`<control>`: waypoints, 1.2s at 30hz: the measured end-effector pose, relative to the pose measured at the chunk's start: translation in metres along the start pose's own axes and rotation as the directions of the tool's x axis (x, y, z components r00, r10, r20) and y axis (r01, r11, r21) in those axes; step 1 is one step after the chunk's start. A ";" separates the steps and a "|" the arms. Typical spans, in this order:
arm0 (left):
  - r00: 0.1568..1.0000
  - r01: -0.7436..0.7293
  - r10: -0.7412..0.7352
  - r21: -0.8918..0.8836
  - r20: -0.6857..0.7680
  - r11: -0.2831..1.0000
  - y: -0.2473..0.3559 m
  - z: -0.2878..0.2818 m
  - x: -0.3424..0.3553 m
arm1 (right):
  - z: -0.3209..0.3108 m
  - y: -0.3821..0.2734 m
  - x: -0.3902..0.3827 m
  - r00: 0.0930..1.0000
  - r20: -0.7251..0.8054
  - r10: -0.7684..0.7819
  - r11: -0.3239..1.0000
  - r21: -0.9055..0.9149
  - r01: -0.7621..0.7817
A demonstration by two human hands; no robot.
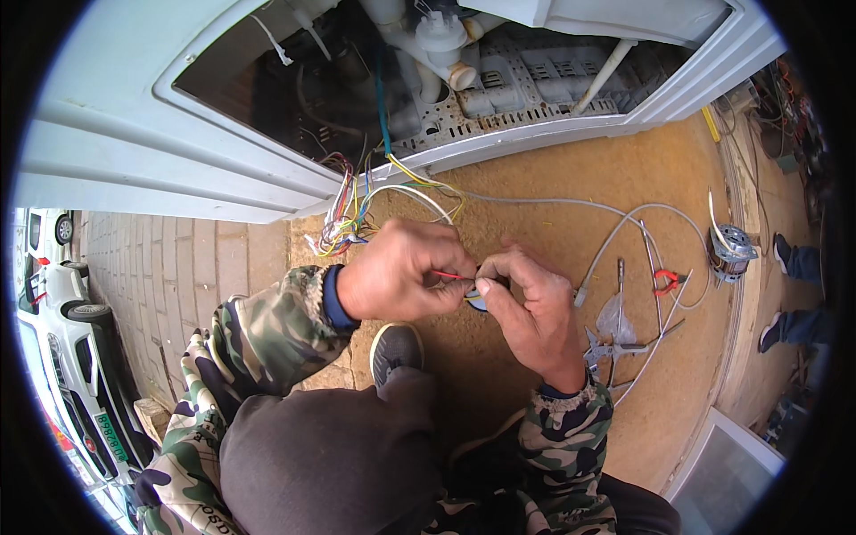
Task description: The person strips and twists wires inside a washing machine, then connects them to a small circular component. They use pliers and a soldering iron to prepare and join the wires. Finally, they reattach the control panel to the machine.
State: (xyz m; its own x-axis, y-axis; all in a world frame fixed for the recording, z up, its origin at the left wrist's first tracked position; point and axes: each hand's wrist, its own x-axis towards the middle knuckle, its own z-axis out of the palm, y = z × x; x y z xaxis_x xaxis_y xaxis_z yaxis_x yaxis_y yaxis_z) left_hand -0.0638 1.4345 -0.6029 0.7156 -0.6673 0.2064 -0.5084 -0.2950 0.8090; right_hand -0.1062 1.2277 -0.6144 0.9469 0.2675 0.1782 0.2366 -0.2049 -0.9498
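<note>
My left hand (397,272) is closed in a pinch on a thin red wire (446,275). Just right of it, my right hand (530,316) pinches the wire's dark end between thumb and forefinger, the fingertips almost meeting the left ones. A blue and white item (474,300) shows partly beneath them, too hidden to name. Behind my hands a bundle of coloured wires (343,214) hangs from the open white appliance (241,201), whose inside shows pipes, a white valve housing (439,36) and a rusty base plate.
Right on the floor (624,160) are a grey cable (596,263), red-handled pliers (665,282), metal tools (615,349) and a motor (731,250). Another person's legs (798,330) are at far right, above a framed panel (722,473). Parked cars (80,357) line the paving at left.
</note>
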 end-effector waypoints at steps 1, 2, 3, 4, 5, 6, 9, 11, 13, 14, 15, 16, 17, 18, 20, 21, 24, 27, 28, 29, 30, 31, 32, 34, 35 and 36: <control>0.991 -0.134 0.128 0.224 0.041 0.965 0.002 -0.001 -0.002 | 0.003 -0.002 -0.003 0.990 0.003 0.142 0.986 0.084 -0.142; 0.964 -0.265 0.242 0.429 0.109 0.864 0.005 -0.003 -0.004 | 0.005 -0.003 -0.005 0.959 0.019 0.281 0.946 0.165 -0.280; 0.955 -0.287 0.287 0.476 0.075 0.831 0.004 -0.001 -0.006 | 0.003 -0.002 -0.005 0.943 0.048 0.330 0.910 0.247 -0.331; 0.942 -0.305 0.332 0.523 0.044 0.796 0.002 0.001 -0.007 | 0.001 0.000 -0.005 0.923 0.081 0.376 0.866 0.326 -0.381; 0.926 -0.318 0.377 0.570 0.016 0.758 0.002 0.003 -0.009 | 0.000 0.001 -0.005 0.901 0.118 0.417 0.811 0.400 -0.427; 0.958 -0.219 0.280 0.460 -0.066 0.860 0.004 0.006 -0.009 | -0.001 -0.001 -0.005 0.914 0.076 0.398 0.842 0.365 -0.397; 0.968 0.239 -0.237 0.014 -0.081 0.971 0.018 0.002 -0.007 | 0.000 -0.004 -0.003 0.980 -0.053 0.192 0.964 0.196 -0.178; 0.849 0.512 -0.492 -0.530 0.193 0.676 0.009 -0.001 -0.005 | 0.002 0.007 -0.001 0.984 -0.105 -0.146 0.989 -0.031 0.144; 0.775 0.570 -0.532 -0.740 0.341 0.357 0.009 -0.004 -0.004 | 0.003 0.005 0.001 0.970 -0.093 -0.223 0.968 -0.135 0.210; 0.762 0.566 -0.547 -0.767 0.347 0.302 0.010 -0.003 -0.004 | 0.003 0.005 0.002 0.962 -0.085 -0.260 0.952 -0.187 0.241; 0.746 0.560 -0.563 -0.791 0.354 0.245 0.010 -0.002 -0.005 | 0.004 0.004 0.003 0.960 -0.077 -0.270 0.946 -0.206 0.250; 0.755 0.540 -0.557 -0.811 0.346 0.226 0.009 -0.001 -0.007 | 0.005 0.003 0.004 0.957 -0.070 -0.280 0.939 -0.225 0.258; 0.762 0.519 -0.551 -0.829 0.339 0.208 0.006 0.001 -0.008 | 0.005 0.003 0.004 0.955 -0.062 -0.289 0.932 -0.245 0.267; 0.771 0.496 -0.545 -0.848 0.330 0.189 0.004 0.002 -0.009 | 0.006 0.004 0.004 0.957 -0.068 -0.280 0.935 -0.245 0.256; 0.817 0.457 -0.550 -0.778 0.175 0.431 0.003 0.010 -0.013 | 0.009 0.004 0.002 0.962 -0.083 -0.262 0.941 -0.244 0.235; 0.838 0.432 -0.536 -0.722 0.100 0.540 0.003 0.013 -0.015 | 0.011 0.001 0.000 0.994 -0.096 -0.054 0.996 -0.077 0.047; 0.913 -0.238 0.338 0.373 -0.230 0.897 -0.001 0.013 -0.015 | 0.015 -0.001 -0.007 0.922 0.023 0.385 0.850 0.381 -0.365; 0.922 -0.197 0.275 0.281 -0.273 0.939 -0.001 0.016 -0.017 | 0.017 0.008 -0.007 0.900 0.103 0.423 0.701 0.592 -0.397; 0.927 -0.150 0.211 0.209 -0.311 0.966 0.001 0.017 -0.018 | 0.017 0.006 -0.008 0.907 0.086 0.413 0.723 0.574 -0.384; 0.951 -0.007 0.004 -0.008 -0.309 1.000 -0.002 0.017 -0.019 | 0.018 0.004 -0.008 0.911 0.066 0.406 0.744 0.554 -0.372; 0.942 0.167 -0.226 -0.237 -0.249 0.957 -0.001 0.016 -0.021 | 0.023 0.002 -0.008 0.942 -0.067 0.329 0.865 0.421 -0.272; 0.900 0.272 -0.399 -0.486 -0.178 0.831 0.003 0.017 -0.022 | 0.029 0.000 -0.008 0.956 -0.186 0.226 0.949 0.261 -0.174; 0.840 0.353 -0.540 -0.692 -0.063 0.630 0.009 0.017 -0.021 | 0.032 -0.001 -0.008 0.953 -0.285 0.102 0.993 0.082 -0.082; 0.828 0.363 -0.560 -0.747 -0.015 0.557 0.008 0.014 -0.023 | 0.030 -0.002 -0.005 0.954 -0.283 -0.100 0.989 -0.137 0.063; 0.823 0.367 -0.568 -0.772 0.010 0.519 0.007 0.014 -0.023 | 0.031 -0.001 -0.004 0.946 -0.279 -0.164 0.973 -0.204 0.109; 0.822 0.369 -0.569 -0.773 0.012 0.517 0.006 0.014 -0.023 | 0.031 0.001 -0.004 0.936 -0.271 -0.226 0.950 -0.272 0.151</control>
State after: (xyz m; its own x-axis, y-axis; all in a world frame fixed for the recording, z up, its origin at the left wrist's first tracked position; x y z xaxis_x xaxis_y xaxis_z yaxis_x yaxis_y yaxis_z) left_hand -0.0895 1.4382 -0.6108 0.8720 -0.3892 -0.2970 0.3712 0.1300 0.9194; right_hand -0.1166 1.2561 -0.6237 0.8914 0.0412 0.4513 0.4269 -0.4106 -0.8057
